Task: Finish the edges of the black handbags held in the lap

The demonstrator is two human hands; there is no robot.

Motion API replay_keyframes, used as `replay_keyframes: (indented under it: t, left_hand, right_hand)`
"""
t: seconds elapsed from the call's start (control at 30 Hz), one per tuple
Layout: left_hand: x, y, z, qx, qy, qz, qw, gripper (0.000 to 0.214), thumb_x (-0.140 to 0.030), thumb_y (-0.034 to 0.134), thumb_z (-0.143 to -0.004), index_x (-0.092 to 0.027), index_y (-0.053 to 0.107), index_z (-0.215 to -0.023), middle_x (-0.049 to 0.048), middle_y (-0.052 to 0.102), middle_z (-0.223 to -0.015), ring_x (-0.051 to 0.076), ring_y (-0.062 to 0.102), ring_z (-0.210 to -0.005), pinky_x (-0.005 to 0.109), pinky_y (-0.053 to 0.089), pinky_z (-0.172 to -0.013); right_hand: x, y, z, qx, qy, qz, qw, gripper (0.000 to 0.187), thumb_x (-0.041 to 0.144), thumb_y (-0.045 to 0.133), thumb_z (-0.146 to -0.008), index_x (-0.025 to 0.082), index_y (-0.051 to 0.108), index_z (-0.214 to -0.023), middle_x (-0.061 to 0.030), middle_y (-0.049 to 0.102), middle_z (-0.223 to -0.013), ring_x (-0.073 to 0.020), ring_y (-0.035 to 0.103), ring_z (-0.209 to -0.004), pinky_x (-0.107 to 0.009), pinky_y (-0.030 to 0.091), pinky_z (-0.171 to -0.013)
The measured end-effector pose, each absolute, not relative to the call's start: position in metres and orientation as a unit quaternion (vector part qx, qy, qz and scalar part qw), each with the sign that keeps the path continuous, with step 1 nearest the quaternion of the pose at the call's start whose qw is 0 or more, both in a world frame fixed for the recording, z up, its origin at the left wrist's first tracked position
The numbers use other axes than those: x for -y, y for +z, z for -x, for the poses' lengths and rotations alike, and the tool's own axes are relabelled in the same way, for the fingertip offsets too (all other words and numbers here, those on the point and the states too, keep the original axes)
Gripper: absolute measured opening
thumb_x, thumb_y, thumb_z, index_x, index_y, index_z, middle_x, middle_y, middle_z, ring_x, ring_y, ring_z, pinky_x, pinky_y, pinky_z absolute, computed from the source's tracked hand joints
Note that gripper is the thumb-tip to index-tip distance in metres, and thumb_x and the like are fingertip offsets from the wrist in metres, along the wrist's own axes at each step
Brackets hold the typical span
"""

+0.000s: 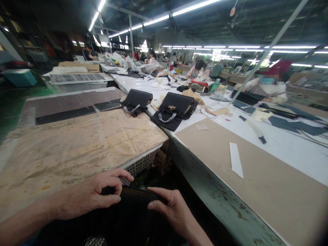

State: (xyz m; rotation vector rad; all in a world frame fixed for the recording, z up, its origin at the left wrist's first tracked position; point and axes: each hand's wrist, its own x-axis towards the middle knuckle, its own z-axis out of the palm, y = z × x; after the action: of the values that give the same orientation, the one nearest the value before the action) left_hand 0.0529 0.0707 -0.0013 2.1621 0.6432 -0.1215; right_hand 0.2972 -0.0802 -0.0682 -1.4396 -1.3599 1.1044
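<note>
Left hand [89,197], right hand [172,208] both gripping black leather piece [135,205], near centre, below bench [256,177] edge. Two black handbags [174,109] standing farther along bench, appearing finished; held piece judged in progress.

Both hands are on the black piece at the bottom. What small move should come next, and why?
Probably lift the black piece up onto the paper-covered surface. The left hand and right hand both grip its upper edge, it sits low, below table level, and that surface lies just ahead of the hands.
</note>
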Motion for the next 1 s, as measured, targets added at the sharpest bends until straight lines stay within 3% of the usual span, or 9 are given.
replay_keyframes:
  t: [0.23,0.4,0.63,0.77,1.0]
  left_hand:
    - [-0.071,-0.004,-0.049,-0.261,-0.062,-0.870,0.412,0.021,-0.040,0.056,-0.093,-0.023,0.059,-0.081,-0.0032,0.050,-0.142,0.022,0.047,-0.130,0.027,0.035,-0.109]
    - [-0.073,-0.005,-0.050,-0.249,-0.061,-0.867,0.426,0.020,-0.039,0.059,-0.092,-0.023,0.059,-0.080,-0.0034,0.048,-0.143,0.021,0.046,-0.131,0.026,0.034,-0.110]
    - [-0.072,-0.004,-0.047,-0.234,-0.059,-0.870,0.430,0.014,-0.032,0.066,-0.087,-0.023,0.062,-0.076,-0.0046,0.044,-0.146,0.022,0.046,-0.131,0.026,0.034,-0.110]
    - [-0.072,-0.002,-0.046,-0.248,-0.049,-0.870,0.423,0.016,-0.032,0.063,-0.089,-0.022,0.059,-0.078,-0.0033,0.047,-0.142,0.020,0.047,-0.129,0.025,0.034,-0.107]
    - [-0.066,0.002,-0.054,-0.269,-0.001,-0.874,0.405,0.015,-0.022,0.057,-0.089,-0.019,0.053,-0.074,-0.0032,0.059,-0.116,0.012,0.058,-0.103,0.020,0.040,-0.091]
  right_hand:
    - [0.082,-0.077,-0.295,0.573,0.382,0.548,0.474,0.014,0.030,0.072,-0.088,0.021,0.066,-0.098,0.0006,0.068,-0.098,-0.0159,0.062,-0.090,-0.023,0.046,-0.081]
    - [0.081,-0.068,-0.299,0.569,0.407,0.563,0.440,0.011,0.028,0.071,-0.089,0.021,0.063,-0.095,0.0048,0.060,-0.085,-0.0115,0.054,-0.078,-0.020,0.041,-0.070]
    - [0.082,-0.050,-0.297,0.611,0.376,0.579,0.388,0.007,0.021,0.070,-0.089,0.022,0.063,-0.088,0.0070,0.062,-0.082,-0.0100,0.055,-0.077,-0.019,0.039,-0.071]
    - [0.080,-0.057,-0.295,0.587,0.388,0.567,0.430,0.010,0.025,0.073,-0.087,0.019,0.066,-0.082,0.0051,0.065,-0.080,-0.0110,0.058,-0.075,-0.019,0.042,-0.069]
    - [0.080,-0.070,-0.281,0.542,0.309,0.576,0.528,0.010,0.015,0.072,-0.084,0.019,0.067,-0.076,0.0015,0.072,-0.094,-0.0129,0.066,-0.088,-0.019,0.046,-0.081]
